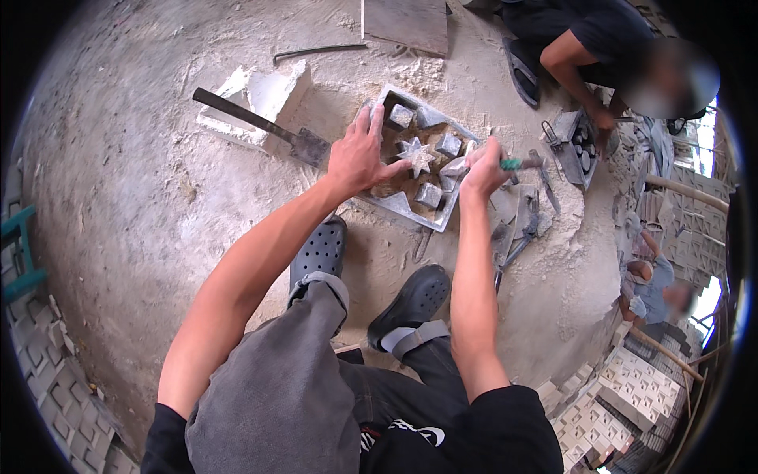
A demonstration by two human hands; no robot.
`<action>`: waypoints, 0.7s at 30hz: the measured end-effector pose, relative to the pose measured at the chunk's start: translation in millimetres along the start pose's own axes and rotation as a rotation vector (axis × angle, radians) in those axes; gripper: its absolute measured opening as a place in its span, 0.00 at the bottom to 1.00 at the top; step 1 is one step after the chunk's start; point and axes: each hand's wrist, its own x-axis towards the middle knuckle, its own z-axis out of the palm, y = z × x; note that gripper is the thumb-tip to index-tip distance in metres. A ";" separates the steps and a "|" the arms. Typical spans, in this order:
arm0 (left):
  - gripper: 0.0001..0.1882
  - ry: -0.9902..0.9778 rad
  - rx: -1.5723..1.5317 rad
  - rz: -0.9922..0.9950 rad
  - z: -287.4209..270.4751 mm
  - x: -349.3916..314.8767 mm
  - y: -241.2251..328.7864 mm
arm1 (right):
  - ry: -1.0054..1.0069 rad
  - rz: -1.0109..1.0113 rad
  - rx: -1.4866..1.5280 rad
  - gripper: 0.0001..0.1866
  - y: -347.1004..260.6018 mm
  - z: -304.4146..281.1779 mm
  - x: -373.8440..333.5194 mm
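Note:
A square grey mould (388, 204) lies on the dusty floor before my feet. Inside stand a star-shaped block (417, 156) and several small cube-like blocks (429, 195), with brown sandy material between them. My left hand (357, 158) rests on the mould's left rim, fingers stretched out and thumb reaching toward the star. Over the right rim, my right hand (483, 167) is closed around a tool with a green handle (512, 164). The tool's far end points right; its exact kind is unclear, and my fingers hide part of it.
Left of the mould, a flat-bladed tool (310, 148) leans by a broken white block (276, 95). More hand tools (530, 217) lie to the right. A co-worker (588, 47) crouches at another mould (586, 172); a second person (659, 284) sits near stacked patterned blocks (639, 387).

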 end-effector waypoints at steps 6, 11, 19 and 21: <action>0.66 0.007 0.006 -0.002 1.9 -3.4 -4.4 | -0.297 0.127 0.193 0.23 -2.7 1.7 -9.6; 0.66 0.002 0.005 0.010 0.9 3.7 8.2 | -0.434 -0.172 0.045 0.23 15.3 -13.5 -5.9; 0.64 0.038 0.027 0.019 1.9 0.5 -2.5 | -0.668 -0.032 0.205 0.23 -11.4 -11.7 12.4; 0.64 0.040 0.018 0.017 3.6 -0.1 2.3 | -0.623 -0.049 0.093 0.22 -3.4 -14.4 14.1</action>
